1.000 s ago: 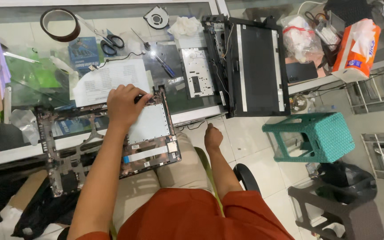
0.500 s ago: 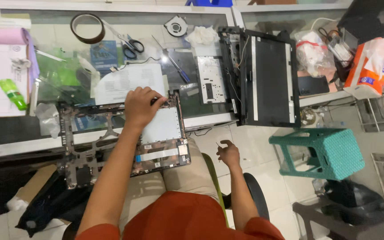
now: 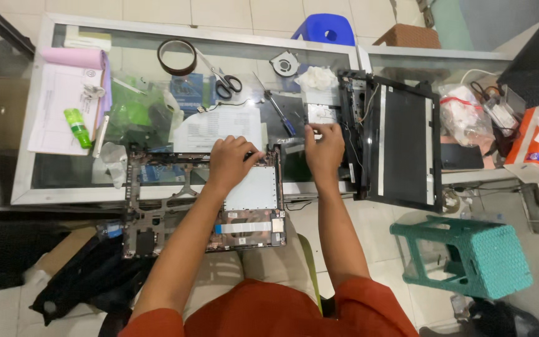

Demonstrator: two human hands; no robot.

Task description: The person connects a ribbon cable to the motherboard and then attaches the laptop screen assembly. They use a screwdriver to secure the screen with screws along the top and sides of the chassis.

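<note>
— Glass-topped counter (image 3: 45,187), seen from above: what is the person doing at it?

— Both bare hands are on the work. The left hand (image 3: 232,163) lies palm down, fingers slightly spread, on the far edge of a dark, stripped laptop base shell (image 3: 157,212) with a silver metal plate; the shell overhangs the near edge of the counter, above the person's lap.

— And the other?

— The right hand (image 3: 324,148) rests just right of the shell, fingers curled and close together at a small silver circuit board (image 3: 320,113); whether it pinches anything cannot be told.

— What surrounds them?

— A blue-handled screwdriver (image 3: 279,111) lies between the hands, farther back. Black-handled scissors (image 3: 223,81), a brown tape roll (image 3: 178,57) and a printed white sheet (image 3: 213,128) sit behind the left hand. A black laptop lid panel (image 3: 403,146) lies just right of the right hand.
</note>
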